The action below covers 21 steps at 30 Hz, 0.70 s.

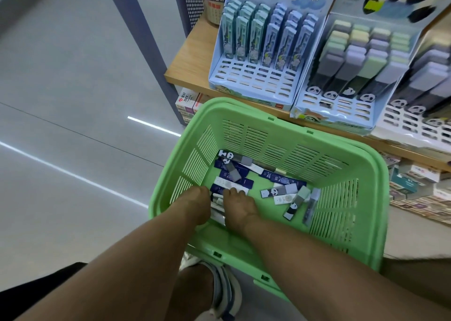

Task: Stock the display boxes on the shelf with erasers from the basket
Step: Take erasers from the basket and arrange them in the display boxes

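Both of my forearms fill the bottom of the frame and reach up into the green basket (366,223) at lower centre. Below them, at the bottom edge, I see a grey and white shoe (225,294) on the grey floor (61,76).

My left hand (196,206) and right hand (240,209) sit side by side at the near left of the basket floor, fingers curled down into a small heap of erasers (230,175). Packs show in the gap between the hands and under them, yet the fingertips are hidden, so I cannot tell whether either hand actually grips one or only rests on the pile.

More erasers lie loose on the basket floor: dark blue sleeves and white ones toward the far left corner, and a few panda-printed ones (278,191) to the right of my hands, some tilted against each other.

Above the basket, in the upper right of the frame, a wooden shelf (192,62) carries the display boxes. A light blue display box (253,81) holds upright rows of slim blue and green packs, with bare slots along its front. Just beside it to the right, a panda display box (339,105) holds pastel erasers in leaning rows, its front slots also bare. A third white box (410,125) is cut off by the right edge.
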Available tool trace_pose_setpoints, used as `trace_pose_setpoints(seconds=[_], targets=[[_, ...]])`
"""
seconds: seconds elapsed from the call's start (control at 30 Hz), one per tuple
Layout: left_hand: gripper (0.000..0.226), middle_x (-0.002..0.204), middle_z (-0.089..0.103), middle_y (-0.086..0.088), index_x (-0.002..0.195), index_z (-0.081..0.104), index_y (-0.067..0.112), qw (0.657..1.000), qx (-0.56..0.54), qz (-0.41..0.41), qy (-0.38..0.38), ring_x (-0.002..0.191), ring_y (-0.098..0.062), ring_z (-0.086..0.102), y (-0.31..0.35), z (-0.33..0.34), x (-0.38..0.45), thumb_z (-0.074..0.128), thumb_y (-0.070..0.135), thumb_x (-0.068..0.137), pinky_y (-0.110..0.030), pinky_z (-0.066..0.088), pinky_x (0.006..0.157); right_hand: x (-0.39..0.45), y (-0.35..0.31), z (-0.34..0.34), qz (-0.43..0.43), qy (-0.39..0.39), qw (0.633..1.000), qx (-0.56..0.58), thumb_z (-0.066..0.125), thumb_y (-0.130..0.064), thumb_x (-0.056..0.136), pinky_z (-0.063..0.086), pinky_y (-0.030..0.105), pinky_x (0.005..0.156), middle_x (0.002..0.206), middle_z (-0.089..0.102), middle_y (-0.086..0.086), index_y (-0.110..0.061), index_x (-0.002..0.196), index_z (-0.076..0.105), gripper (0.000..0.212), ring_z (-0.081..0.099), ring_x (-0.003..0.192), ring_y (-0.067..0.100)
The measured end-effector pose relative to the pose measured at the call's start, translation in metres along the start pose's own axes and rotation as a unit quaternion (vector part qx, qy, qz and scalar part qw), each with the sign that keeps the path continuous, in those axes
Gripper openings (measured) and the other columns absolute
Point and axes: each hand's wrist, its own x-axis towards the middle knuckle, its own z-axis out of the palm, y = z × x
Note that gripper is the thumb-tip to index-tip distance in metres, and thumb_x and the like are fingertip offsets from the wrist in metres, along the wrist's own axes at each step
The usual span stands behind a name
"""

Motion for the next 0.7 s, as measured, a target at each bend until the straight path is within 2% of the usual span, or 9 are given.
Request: trace_pose_setpoints(seconds=[0.07, 0.17, 0.27, 0.37, 0.43, 0.5, 0.6, 0.67, 0.7], targets=[[0.034, 0.117, 0.06, -0.015, 0.127, 0.053, 0.002, 1.0, -0.003, -0.004, -0.003, 0.095, -0.024, 0.059, 0.001, 0.0, 0.002, 0.057, 0.004, 0.092, -0.03, 0.052, 0.086, -0.004, 0.003, -0.003, -0.004, -0.002, 1.0, 0.015, 0.062, -0.027, 0.094, 0.049, 0.042, 0.092, 0.13, 0.055, 0.018, -0.005, 0.14, 0.038, 0.057, 0.057, 0.114, 0.035], [0.03, 0.121, 0.059, -0.017, 0.124, 0.052, 0.001, 0.999, -0.036, -0.033, 0.015, 0.107, -0.028, 0.061, 0.006, -0.007, -0.001, 0.053, 0.013, 0.097, -0.033, 0.05, 0.088, -0.009, 0.01, -0.013, 0.039, -0.023, 0.991, 0.128, 0.062, -0.03, 0.092, 0.05, 0.037, 0.084, 0.127, 0.061, 0.015, -0.011, 0.149, 0.03, 0.067, 0.061, 0.108, 0.034], [0.056, 0.127, 0.059, -0.024, 0.125, 0.056, -0.001, 0.973, -0.216, -0.069, 0.039, 0.114, -0.034, 0.06, 0.018, -0.02, -0.009, 0.044, 0.048, 0.101, -0.037, 0.048, 0.089, -0.019, 0.015, -0.043, 0.096, 0.02, 0.948, 0.303, 0.062, -0.039, 0.09, 0.049, 0.032, 0.064, 0.111, 0.064, 0.01, -0.016, 0.139, 0.037, 0.059, 0.064, 0.087, 0.028], [0.095, 0.134, 0.056, -0.018, 0.135, 0.053, 0.015, 0.829, -0.552, -0.043, -0.084, 0.116, -0.035, 0.057, 0.044, -0.034, -0.029, 0.052, 0.086, 0.072, -0.048, 0.05, 0.094, -0.04, 0.012, -0.098, 0.066, 0.09, 0.92, 0.375, 0.053, -0.028, 0.098, 0.042, 0.03, 0.056, 0.092, 0.062, 0.008, -0.012, 0.104, 0.051, 0.017, 0.053, 0.066, 0.017], [0.084, 0.128, 0.061, -0.014, 0.129, 0.057, 0.019, 0.735, -0.668, 0.005, -0.115, 0.115, -0.032, 0.059, 0.063, -0.05, -0.041, 0.057, 0.082, 0.072, -0.053, 0.05, 0.097, -0.064, 0.01, -0.141, 0.048, 0.129, 0.91, 0.391, 0.045, -0.02, 0.103, 0.038, 0.03, 0.055, 0.074, 0.055, 0.004, -0.015, 0.084, 0.051, 0.02, 0.048, 0.061, 0.017], [0.061, 0.119, 0.067, -0.015, 0.126, 0.061, 0.016, 0.655, -0.749, 0.059, -0.085, 0.111, -0.03, 0.063, 0.086, -0.073, -0.058, 0.052, 0.064, 0.09, -0.047, 0.055, 0.089, -0.091, 0.011, -0.179, 0.026, 0.149, 0.92, 0.361, 0.037, -0.018, 0.105, 0.035, 0.029, 0.053, 0.075, 0.054, 0.002, -0.013, 0.096, 0.051, 0.018, 0.052, 0.066, 0.018], [0.049, 0.11, 0.073, -0.014, 0.12, 0.066, 0.007, 0.594, -0.797, 0.105, -0.033, 0.103, -0.024, 0.068, 0.117, -0.107, -0.091, 0.046, 0.047, 0.1, -0.035, 0.055, 0.078, -0.139, 0.021, -0.223, -0.004, 0.163, 0.949, 0.269, 0.036, -0.014, 0.104, 0.048, 0.034, 0.076, 0.111, 0.063, 0.013, -0.006, 0.131, 0.047, 0.029, 0.06, 0.104, 0.032], [0.043, 0.097, 0.076, -0.012, 0.107, 0.068, 0.002, 0.592, -0.794, 0.132, -0.03, 0.087, -0.021, 0.072, 0.133, -0.126, -0.116, 0.044, 0.038, 0.101, -0.031, 0.056, 0.07, -0.175, 0.031, -0.248, 0.002, 0.155, 0.966, 0.205, 0.041, -0.025, 0.104, 0.046, 0.042, 0.096, 0.136, 0.053, 0.016, -0.013, 0.154, 0.027, 0.053, 0.049, 0.126, 0.036], [0.041, 0.086, 0.076, -0.011, 0.095, 0.069, 0.002, 0.599, -0.785, 0.152, -0.04, 0.077, -0.021, 0.072, 0.139, -0.133, -0.128, 0.042, 0.033, 0.101, -0.03, 0.056, 0.067, -0.192, 0.038, -0.259, -0.002, 0.149, 0.971, 0.186, 0.045, -0.034, 0.101, 0.046, 0.044, 0.098, 0.137, 0.053, 0.017, -0.017, 0.156, 0.024, 0.061, 0.047, 0.127, 0.037]])
